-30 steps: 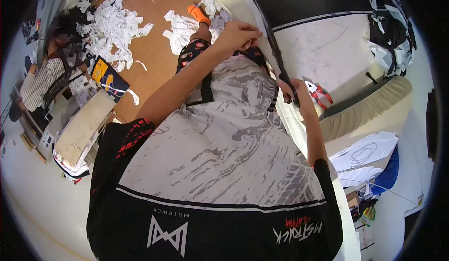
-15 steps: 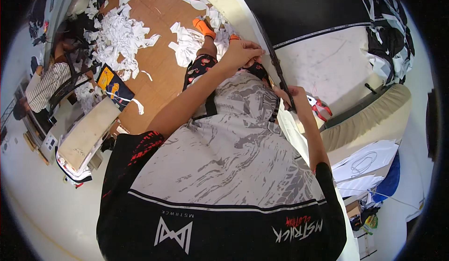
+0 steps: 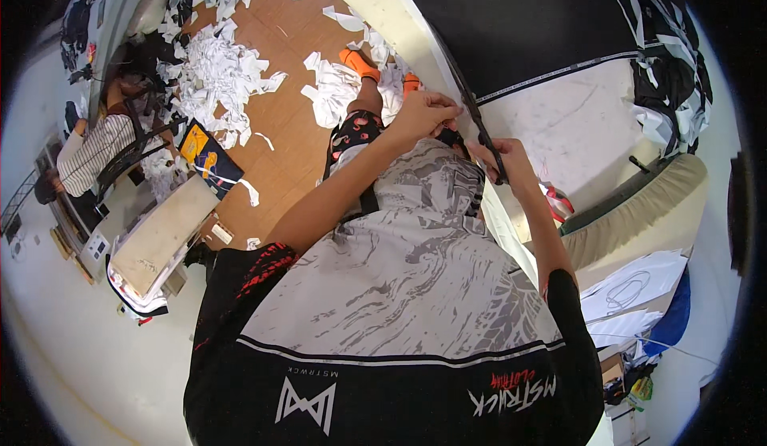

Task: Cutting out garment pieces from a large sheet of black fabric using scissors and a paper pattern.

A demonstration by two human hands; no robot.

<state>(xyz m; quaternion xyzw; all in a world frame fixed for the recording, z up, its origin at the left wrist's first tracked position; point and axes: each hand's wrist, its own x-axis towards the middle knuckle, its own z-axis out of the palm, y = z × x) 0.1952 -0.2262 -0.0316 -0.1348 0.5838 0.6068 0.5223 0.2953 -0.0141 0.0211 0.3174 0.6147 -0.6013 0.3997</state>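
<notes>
My left hand [image 3: 425, 118] is closed in a pinch just left of a long, narrow black strip [image 3: 471, 109] along the pale table edge [image 3: 403, 11]; I cannot make out what sits between its fingertips. The fingers of my right hand [image 3: 499, 158] are wrapped round the strip's lower part. Behind my right forearm, red-handled cutters [image 3: 558, 202] lie partly hidden on the white surface [image 3: 567, 111]. A large black panel [image 3: 515, 23] with a narrow patterned band covers the upper part of that surface.
White scraps [image 3: 220, 71] are strewn over the brown floor [image 3: 264, 174]. A person [image 3: 96, 150] in stripes is at the left, near a cream padded board [image 3: 160, 234]. Dark fabric [image 3: 663, 87] is heaped at the upper right, above a cushioned edge [image 3: 631, 206], paper sheets and a cable.
The whole view has shifted, with surroundings lower in the picture. My left hand sits lower in the picture, still pinched beside the strip; my right hand keeps its grip on it.
</notes>
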